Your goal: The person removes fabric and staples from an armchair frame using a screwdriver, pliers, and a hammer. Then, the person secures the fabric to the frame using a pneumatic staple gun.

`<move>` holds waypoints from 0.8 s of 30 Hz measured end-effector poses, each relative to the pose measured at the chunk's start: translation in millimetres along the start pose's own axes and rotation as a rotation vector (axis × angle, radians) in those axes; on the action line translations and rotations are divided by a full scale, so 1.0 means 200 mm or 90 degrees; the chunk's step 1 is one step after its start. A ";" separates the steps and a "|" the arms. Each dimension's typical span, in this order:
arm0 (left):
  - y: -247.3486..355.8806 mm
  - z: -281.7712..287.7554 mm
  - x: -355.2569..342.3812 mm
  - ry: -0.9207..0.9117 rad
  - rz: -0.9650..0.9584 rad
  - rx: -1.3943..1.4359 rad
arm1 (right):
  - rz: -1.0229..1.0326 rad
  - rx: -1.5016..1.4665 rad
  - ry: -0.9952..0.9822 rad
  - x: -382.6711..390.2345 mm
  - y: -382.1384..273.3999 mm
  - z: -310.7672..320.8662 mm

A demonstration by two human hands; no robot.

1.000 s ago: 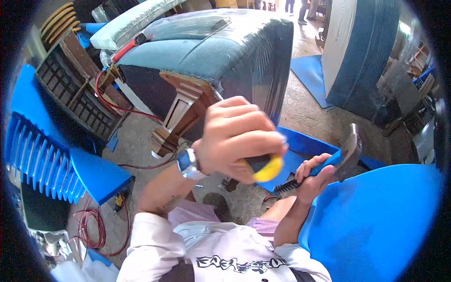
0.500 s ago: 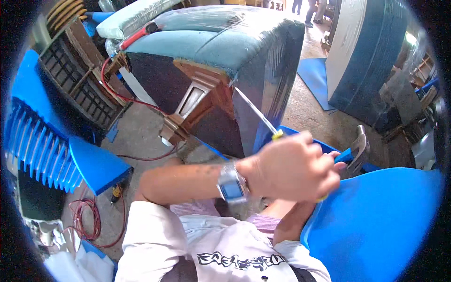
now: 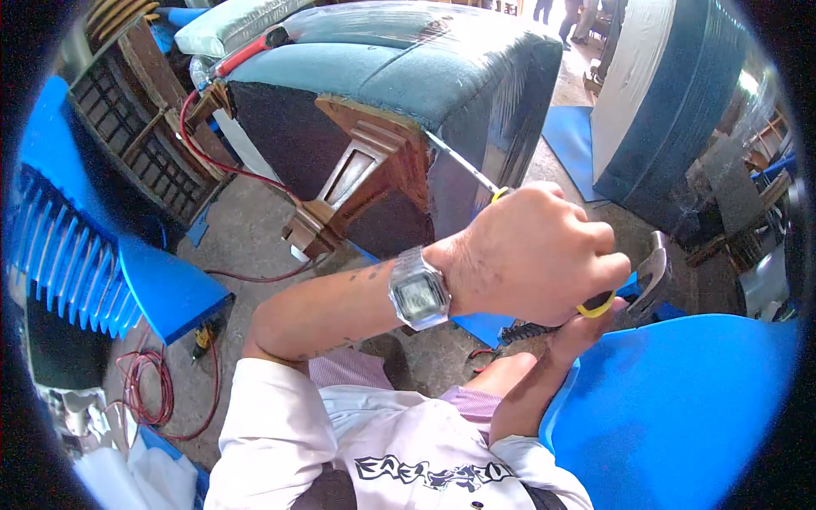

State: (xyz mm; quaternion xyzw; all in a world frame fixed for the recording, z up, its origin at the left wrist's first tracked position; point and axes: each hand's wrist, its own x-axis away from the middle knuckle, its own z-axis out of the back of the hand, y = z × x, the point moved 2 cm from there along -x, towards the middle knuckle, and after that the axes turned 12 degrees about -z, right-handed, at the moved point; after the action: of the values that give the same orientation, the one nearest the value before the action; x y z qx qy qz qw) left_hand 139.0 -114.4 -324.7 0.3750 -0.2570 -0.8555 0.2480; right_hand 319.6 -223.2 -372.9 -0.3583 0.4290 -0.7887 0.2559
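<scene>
My left hand (image 3: 540,255), with a watch on its wrist, is closed around the yellow-and-black handle of a screwdriver (image 3: 466,165). The tip meets the corner where the wooden leg (image 3: 365,161) joins a tipped-over teal upholstered seat (image 3: 382,76). Behind the left hand is my right hand (image 3: 586,331), mostly hidden, gripping a claw hammer (image 3: 654,276) with a blue handle. The hammer's metal head sticks out to the right, close to the end of the screwdriver handle. Dark cloth covers the seat's underside around the carved leg.
A red air tool (image 3: 248,56) lies on the seat, its red hose (image 3: 200,149) trailing down. Blue plastic chairs (image 3: 170,285) stand at left, and a blue sheet (image 3: 680,408) is at right. A coiled hose (image 3: 149,391) and red-handled pliers (image 3: 482,359) lie on the floor.
The screwdriver has swung slightly and its tip now sits at the leg's top corner. My left hand has shifted a little right; the hammer head has dropped slightly.
</scene>
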 end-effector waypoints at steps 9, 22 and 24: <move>-0.05 0.09 -0.03 0.024 -0.044 0.027 | -0.018 0.042 0.002 0.04 -0.06 -0.01; -0.20 0.08 -0.04 0.080 -0.068 0.016 | -0.011 -0.508 0.180 0.12 -0.35 -0.08; -0.21 0.04 -0.08 0.045 -0.051 0.039 | 0.213 0.289 0.017 0.02 -0.31 -0.06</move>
State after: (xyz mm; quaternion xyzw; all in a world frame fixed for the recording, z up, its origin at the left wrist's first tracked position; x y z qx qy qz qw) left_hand 133.6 -71.6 -337.8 0.4227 -0.2590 -0.8426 0.2105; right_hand 302.6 -189.9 -323.2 -0.2056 0.2976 -0.8162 0.4506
